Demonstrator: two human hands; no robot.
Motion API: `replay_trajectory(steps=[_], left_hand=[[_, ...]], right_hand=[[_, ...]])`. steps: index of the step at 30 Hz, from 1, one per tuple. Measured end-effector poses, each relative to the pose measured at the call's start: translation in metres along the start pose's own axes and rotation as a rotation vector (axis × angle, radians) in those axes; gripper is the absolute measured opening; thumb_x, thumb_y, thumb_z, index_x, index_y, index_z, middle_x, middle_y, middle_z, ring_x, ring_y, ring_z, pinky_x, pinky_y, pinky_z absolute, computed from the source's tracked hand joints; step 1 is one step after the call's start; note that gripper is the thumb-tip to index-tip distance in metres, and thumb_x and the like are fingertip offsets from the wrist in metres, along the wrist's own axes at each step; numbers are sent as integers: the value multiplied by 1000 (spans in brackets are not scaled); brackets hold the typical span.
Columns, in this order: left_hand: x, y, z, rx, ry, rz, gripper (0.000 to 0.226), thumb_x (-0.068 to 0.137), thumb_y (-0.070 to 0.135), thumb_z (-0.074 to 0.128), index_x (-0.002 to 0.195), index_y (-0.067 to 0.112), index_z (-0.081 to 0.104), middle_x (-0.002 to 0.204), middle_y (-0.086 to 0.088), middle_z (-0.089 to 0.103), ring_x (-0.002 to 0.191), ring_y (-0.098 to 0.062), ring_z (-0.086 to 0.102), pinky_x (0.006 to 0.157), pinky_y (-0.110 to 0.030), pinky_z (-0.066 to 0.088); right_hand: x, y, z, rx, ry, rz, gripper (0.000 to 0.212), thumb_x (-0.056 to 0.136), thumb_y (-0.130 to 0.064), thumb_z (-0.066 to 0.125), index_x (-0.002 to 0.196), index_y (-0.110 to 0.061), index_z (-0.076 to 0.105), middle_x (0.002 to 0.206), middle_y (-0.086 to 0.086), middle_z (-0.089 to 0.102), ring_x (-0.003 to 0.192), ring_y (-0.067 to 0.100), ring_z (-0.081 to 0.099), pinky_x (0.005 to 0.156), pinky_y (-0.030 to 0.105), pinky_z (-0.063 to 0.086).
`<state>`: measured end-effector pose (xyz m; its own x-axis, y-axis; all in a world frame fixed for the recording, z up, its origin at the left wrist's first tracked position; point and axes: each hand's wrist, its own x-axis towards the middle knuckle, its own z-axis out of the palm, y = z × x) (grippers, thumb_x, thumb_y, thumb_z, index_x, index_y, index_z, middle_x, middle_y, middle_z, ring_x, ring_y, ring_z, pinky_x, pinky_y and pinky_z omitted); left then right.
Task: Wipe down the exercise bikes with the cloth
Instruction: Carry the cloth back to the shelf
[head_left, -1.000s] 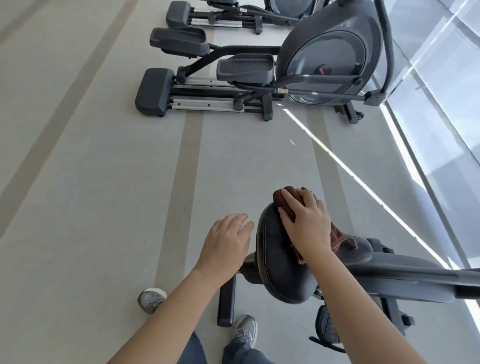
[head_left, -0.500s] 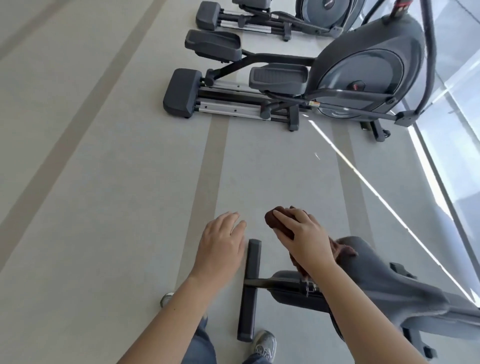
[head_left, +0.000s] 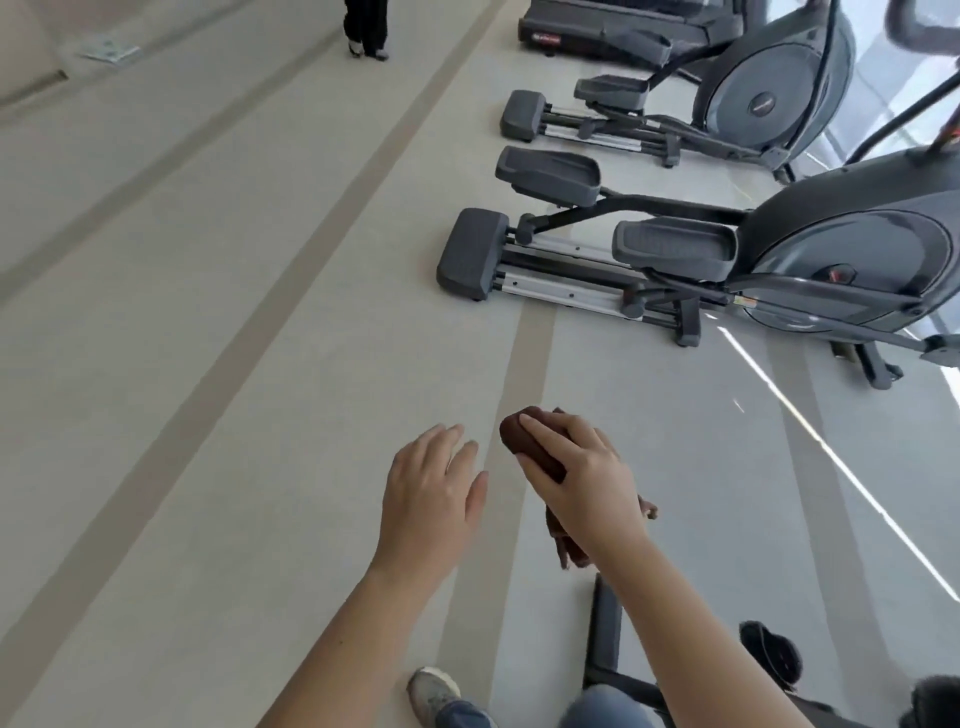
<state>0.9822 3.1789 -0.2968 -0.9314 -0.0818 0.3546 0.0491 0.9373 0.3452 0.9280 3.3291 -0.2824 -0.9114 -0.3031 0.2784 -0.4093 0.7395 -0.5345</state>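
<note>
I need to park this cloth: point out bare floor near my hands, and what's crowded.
Bare floor lies left of the left hand. More lies between the cloth in the right hand and the nearest elliptical's rails. Crowded: lower right, around the bike base and shoe.

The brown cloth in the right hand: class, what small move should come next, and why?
Probably carry the cloth forward to the nearest machine and set it on the rear end cap. The right hand grips the cloth over bare floor, touching no equipment, the left hand is open and empty, and that machine stands ahead on the right.
</note>
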Motion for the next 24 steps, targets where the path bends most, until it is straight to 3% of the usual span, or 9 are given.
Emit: replay_trajectory(steps=[8,14,24], left_hand=[[-8,-83,-48,129,81,-264,30,82,25,58,102,5,66,112,-15,64,107,-33,58,87,-46,49],[3,-148,-68,203,179,-447,28,77,19,66,101,4,66,111,-15,65,105,-35,58,86,-47,48],[143,-272,-64,271,226,-504,26,78,16,67,101,2,66,109,-15,65,104,-35,58,87,-46,47]], right_hand=[[61,-84,68,24,-105,-175,34,81,-26,68,115,-25,64,114,3,64,112,29,55,78,37,50],[116,-139,125,130,-157,-291,33,79,-21,71,112,-21,66,110,7,65,106,32,58,80,36,48],[286,-179,218,160,-214,-346,33,81,-21,66,114,-24,64,114,5,63,105,31,56,73,31,43]])
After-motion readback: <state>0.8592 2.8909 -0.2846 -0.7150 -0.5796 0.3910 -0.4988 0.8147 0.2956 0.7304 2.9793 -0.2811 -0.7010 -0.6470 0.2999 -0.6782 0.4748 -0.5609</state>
